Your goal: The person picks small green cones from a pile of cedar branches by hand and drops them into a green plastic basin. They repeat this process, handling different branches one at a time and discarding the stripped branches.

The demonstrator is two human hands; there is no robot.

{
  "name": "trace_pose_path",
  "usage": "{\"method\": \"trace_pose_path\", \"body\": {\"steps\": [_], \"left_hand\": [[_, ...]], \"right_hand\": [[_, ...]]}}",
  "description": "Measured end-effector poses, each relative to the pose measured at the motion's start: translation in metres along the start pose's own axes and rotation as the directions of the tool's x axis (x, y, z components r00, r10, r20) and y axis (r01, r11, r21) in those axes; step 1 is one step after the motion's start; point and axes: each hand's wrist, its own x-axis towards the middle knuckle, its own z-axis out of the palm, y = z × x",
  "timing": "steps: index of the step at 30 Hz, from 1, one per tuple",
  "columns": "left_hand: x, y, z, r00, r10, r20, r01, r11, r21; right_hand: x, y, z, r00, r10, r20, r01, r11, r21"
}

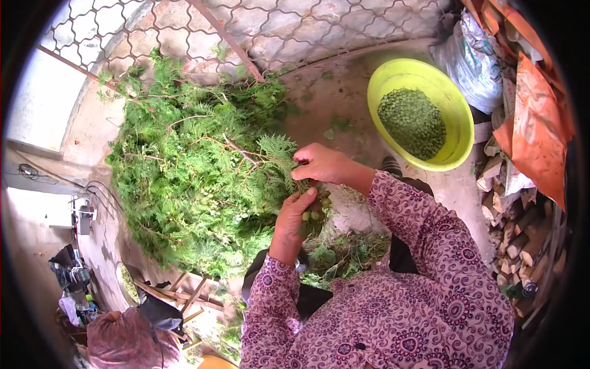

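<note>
My right hand (pixel 322 164) is closed in a pinch on a leafy conifer sprig (pixel 276 154), whose flat green fronds spread to the left. Just below it, my left hand (pixel 293 221) is also closed, thumb against fingers. Small round green cones (pixel 314 215) show beside its fingertips; the rest of what it grips is partly hidden. Under and left of both hands lies a big heap of cut conifer branches (pixel 184 166), with thin brown stems sticking out.
A yellow-green basin (pixel 462 132) holds many small green cones (pixel 412 123). Split firewood (pixel 525 240) is stacked at the right under an orange sheet (pixel 534 129), near a stuffed plastic sack (pixel 470 64). A wire-mesh grille (pixel 319 31) borders the back. Another person's sleeve (pixel 126 338) appears lower left.
</note>
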Motion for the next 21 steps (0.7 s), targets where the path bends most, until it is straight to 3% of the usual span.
{"method": "trace_pose_path", "body": {"steps": [2,4,6,8,10,12,14,16,21], "left_hand": [[-0.001,0.004,0.000,0.999,0.033,0.029,-0.032,0.999,-0.036],[-0.001,0.011,-0.003,0.996,0.068,0.060,-0.063,0.996,-0.069],[-0.001,0.019,-0.009,0.986,0.155,-0.068,-0.161,0.983,-0.088],[-0.001,0.023,-0.015,0.982,0.181,-0.059,-0.186,0.978,-0.096],[0.001,0.026,-0.015,0.969,0.217,-0.115,-0.226,0.972,-0.065],[0.004,0.023,-0.020,0.967,0.225,-0.118,-0.235,0.969,-0.072],[0.005,0.022,-0.023,0.977,0.214,-0.012,-0.214,0.975,-0.058],[0.007,0.022,-0.019,0.970,0.239,-0.047,-0.238,0.971,0.021],[0.011,0.018,-0.013,0.944,0.321,-0.081,-0.308,0.940,0.148]], "right_hand": [[-0.001,-0.002,-0.003,1.000,-0.001,0.016,0.001,1.000,-0.017],[-0.003,-0.006,-0.009,0.995,0.061,-0.075,-0.052,0.992,0.111],[-0.009,-0.015,-0.022,0.992,0.116,-0.048,-0.109,0.986,0.128],[-0.014,-0.020,-0.029,0.989,0.147,0.031,-0.150,0.968,0.200],[-0.020,-0.022,-0.026,0.984,0.142,0.108,-0.158,0.975,0.156],[-0.026,-0.024,-0.017,0.948,0.142,0.286,-0.205,0.957,0.204],[-0.025,-0.021,-0.011,0.951,0.101,0.292,-0.171,0.959,0.225],[-0.020,-0.012,-0.009,0.960,0.021,0.279,-0.073,0.981,0.178],[-0.022,-0.013,-0.007,0.980,0.013,0.197,-0.041,0.990,0.138]]}}
